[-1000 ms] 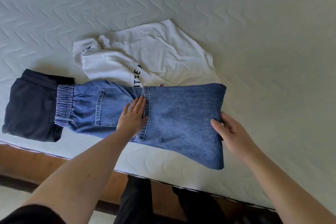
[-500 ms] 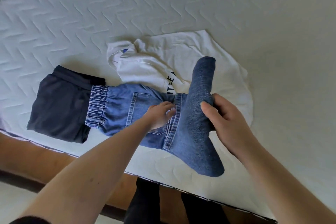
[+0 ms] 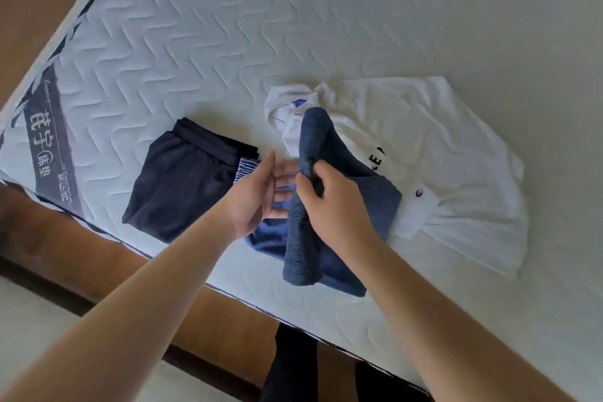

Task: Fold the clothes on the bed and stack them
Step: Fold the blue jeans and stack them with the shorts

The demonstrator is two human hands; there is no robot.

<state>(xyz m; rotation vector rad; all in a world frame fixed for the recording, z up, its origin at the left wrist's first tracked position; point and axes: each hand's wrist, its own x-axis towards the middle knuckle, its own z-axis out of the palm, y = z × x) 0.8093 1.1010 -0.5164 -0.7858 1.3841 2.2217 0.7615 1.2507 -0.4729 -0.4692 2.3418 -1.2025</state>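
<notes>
shirt [image 3: 434, 147] behind jeans [image 3: 313, 238], shorts [image 3: 182, 179] beside

jeans [image 3: 329, 238]: on mattress [image 3: 202, 42], near front edge
dark garment [image 3: 182, 179]: just left of jeans
T-shirt [image 3: 440, 153]: behind-right, partly under jeans

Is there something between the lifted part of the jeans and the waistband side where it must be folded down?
Only the left hand: it lies open on the jeans beside the waistband, under the flap that the right hand grips. Nothing else visible blocks the fold.
</notes>
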